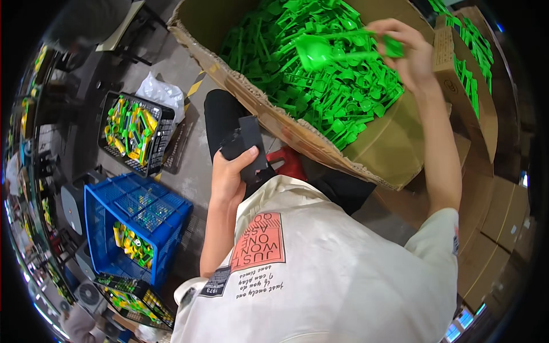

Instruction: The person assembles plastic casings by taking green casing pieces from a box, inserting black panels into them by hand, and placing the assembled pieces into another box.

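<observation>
My right hand (407,54) is closed on the handle end of a bright green plastic toy shovel (314,52), blurred by motion, with its broad blade pointing left. It is held above a big cardboard box (394,143) heaped with loose green plastic pieces (354,97), many with long stems and scoop-like ends. My left hand (229,177) is closed around a dark, flat, rectangular object (251,143) near my knee, thumb on its face. Exactly what that object is I cannot tell.
On the floor at left, a black crate (160,140) and a blue crate (171,228) hold green and yellow pieces. Another black crate (166,311) stands below them. A white plastic bag (162,91) lies beside the first. Cardboard boxes (497,211) stand at right.
</observation>
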Demonstrator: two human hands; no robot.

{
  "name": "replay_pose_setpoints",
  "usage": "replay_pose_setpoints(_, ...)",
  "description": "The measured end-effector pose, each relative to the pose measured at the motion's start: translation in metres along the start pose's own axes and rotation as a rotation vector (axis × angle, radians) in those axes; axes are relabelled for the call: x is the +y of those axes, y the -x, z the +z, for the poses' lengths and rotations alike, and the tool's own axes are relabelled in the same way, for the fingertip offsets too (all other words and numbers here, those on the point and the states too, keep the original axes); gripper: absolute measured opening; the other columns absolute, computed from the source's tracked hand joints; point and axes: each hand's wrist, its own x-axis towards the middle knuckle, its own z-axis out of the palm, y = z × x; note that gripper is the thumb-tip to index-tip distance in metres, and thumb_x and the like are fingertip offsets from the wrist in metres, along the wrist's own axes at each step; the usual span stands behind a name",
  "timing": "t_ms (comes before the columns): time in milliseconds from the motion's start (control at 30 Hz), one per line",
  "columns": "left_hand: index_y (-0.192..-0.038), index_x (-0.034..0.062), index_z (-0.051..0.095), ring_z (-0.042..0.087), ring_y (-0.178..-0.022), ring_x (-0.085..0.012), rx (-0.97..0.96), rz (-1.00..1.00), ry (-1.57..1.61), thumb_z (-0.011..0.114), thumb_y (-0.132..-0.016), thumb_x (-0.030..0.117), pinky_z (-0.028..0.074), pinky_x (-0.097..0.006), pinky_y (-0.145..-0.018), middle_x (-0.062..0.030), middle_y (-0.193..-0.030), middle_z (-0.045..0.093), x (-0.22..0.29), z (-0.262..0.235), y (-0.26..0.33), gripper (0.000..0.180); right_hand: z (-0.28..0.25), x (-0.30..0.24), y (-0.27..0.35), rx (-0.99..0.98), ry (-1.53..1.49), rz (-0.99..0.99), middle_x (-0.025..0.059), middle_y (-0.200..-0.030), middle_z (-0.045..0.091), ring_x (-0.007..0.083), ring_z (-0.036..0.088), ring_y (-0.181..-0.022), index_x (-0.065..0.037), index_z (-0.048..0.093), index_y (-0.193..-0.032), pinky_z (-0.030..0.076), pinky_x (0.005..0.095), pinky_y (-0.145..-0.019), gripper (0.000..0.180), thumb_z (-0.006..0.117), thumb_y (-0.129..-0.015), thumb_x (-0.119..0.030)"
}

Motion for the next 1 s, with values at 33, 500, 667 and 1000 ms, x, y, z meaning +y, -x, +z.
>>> replay_pose_setpoints(33, -0.104, 0.0002, 0.057, 0.061, -0.068, -0.0139, 0.001, 0.01, 0.007, 0.075, -0.074, 0.011, 0.05, -0.027, -0.06, -0.0046, -0.084, 0.062, 0.002, 0.003, 0.002, 0.036, 0.001, -0.018, 0.018, -0.091, -0.151, -0.044, 0.0118, -0.095, 0.063, 0.0105, 0.053, -0.064, -0.001, 0.059, -0.087, 0.039, 0.0212, -0.045, 0.016, 0.048, -0.085, -0.014)
replay_pose_setpoints(500, -0.103, -0.0038, 0.062, 0.064, -0.079, -0.0148, -0.245, 0.12, 0.164, 0.071, -0.075, 0.0, 0.053, -0.029, -0.073, -0.0083, -0.093, 0.067, 0.018, 0.074, 0.033, 0.029, 0.139, -0.008, 0.114, -0.461, 0.445, 0.264, 0.0061, -0.07, 0.067, 0.0101, 0.057, -0.06, -0.002, 0.066, -0.09, 0.045, 0.0265, -0.06, 0.021, 0.072, -0.079, -0.019)
replay_pose_setpoints(667, -0.088, 0.0004, 0.059, 0.059, -0.065, -0.0159, -0.263, 0.194, 0.03, 0.07, -0.078, 0.005, 0.048, -0.029, -0.059, -0.0061, -0.076, 0.062, 0.011, 0.056, 0.024, 0.016, 0.135, 0.006, 0.124, -0.349, 0.346, 0.244, 0.0111, -0.074, 0.067, 0.0126, 0.056, -0.057, -0.002, 0.066, -0.095, 0.045, 0.0285, -0.056, 0.02, 0.068, -0.078, -0.012)
replay_pose_setpoints(1000, -0.075, 0.0002, 0.058, 0.065, -0.071, -0.0153, -0.035, 1.084, -0.597, 0.079, -0.065, -0.005, 0.05, -0.025, -0.061, -0.0175, -0.09, 0.07, 0.045, 0.062, 0.048, 0.023, 0.146, -0.011, 0.139, -0.3, 0.86, -0.15, 0.0158, -0.067, 0.055, 0.0342, 0.057, -0.059, 0.0, 0.053, -0.077, 0.043, 0.0413, -0.051, 0.016, 0.064, -0.073, -0.012)
